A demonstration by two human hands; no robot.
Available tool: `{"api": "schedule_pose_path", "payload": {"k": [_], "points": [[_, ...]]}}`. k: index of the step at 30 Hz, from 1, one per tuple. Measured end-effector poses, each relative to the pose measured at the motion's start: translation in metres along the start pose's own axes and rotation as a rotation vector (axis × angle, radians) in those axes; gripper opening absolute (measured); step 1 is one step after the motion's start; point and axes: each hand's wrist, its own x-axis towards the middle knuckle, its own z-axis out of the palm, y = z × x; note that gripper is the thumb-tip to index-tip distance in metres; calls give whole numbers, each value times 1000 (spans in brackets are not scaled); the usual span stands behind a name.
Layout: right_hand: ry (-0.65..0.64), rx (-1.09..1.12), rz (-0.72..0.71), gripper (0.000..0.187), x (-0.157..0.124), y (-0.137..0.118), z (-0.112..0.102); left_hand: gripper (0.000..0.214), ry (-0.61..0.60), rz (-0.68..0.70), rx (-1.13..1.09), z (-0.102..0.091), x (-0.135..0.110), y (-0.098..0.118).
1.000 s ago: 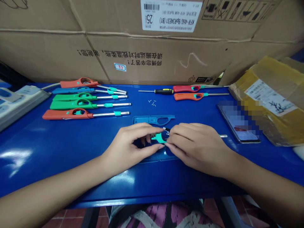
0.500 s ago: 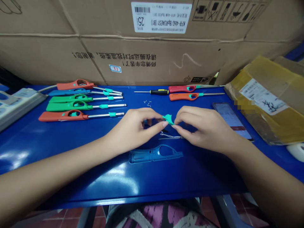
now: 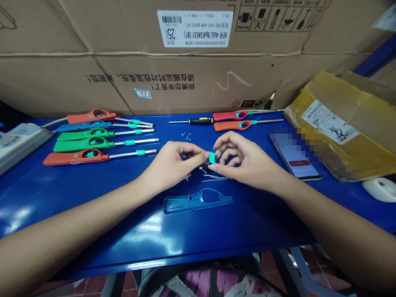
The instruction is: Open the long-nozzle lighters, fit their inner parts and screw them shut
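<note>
At the far left we are seeing a white power strip [image 3: 21, 142] lying on the blue table [image 3: 262, 231]. Next to it, five long-nosed lighters are resting in a stack of rows, their metal tubes pointing right: an orange one [image 3: 91, 116] at the back, then a blue one [image 3: 83, 126], two green ones [image 3: 83, 144] and a red-orange one [image 3: 74, 157] nearest us. Moving right, we are finding the left hand [image 3: 170, 163], its thumb and forefinger pinching a small turquoise plastic part [image 3: 212, 157] just above the table. Below that hand, a blue lighter half-shell [image 3: 179, 204] is lying hollow side up; beyond it, a few small screws [image 3: 188, 137] are sitting near a black-and-yellow screwdriver [image 3: 201, 121]. White wires [image 3: 216, 177] are trailing under the fingertips. The right hand [image 3: 247, 163] is curving its fingers beside the turquoise part; we cannot tell whether it is gripping it. Behind, a red lighter [image 3: 227, 116] and an orange lighter [image 3: 229, 126] are lying parallel. Farther right, a smartphone [image 3: 293, 156], a yellow-taped parcel [image 3: 340, 123] and a white computer mouse [image 3: 380, 189] are resting.
</note>
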Motion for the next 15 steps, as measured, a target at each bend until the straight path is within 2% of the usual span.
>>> {"api": "schedule_pose_path", "payload": {"k": [5,8,11,15], "points": [[64,-66,-49,18,-1,6,4,33,-8,27,88,-1,2,-2],[120,-105,-66,19,1,5,-1,24,-41,197,320,-10,3,0],[166,-121,-67,21,2,4,-5,22,-160,391,546,-17,3,0],[165,-127,-66,19,2,2,-6,21,-233,473,751,-13,2,-4]]}}
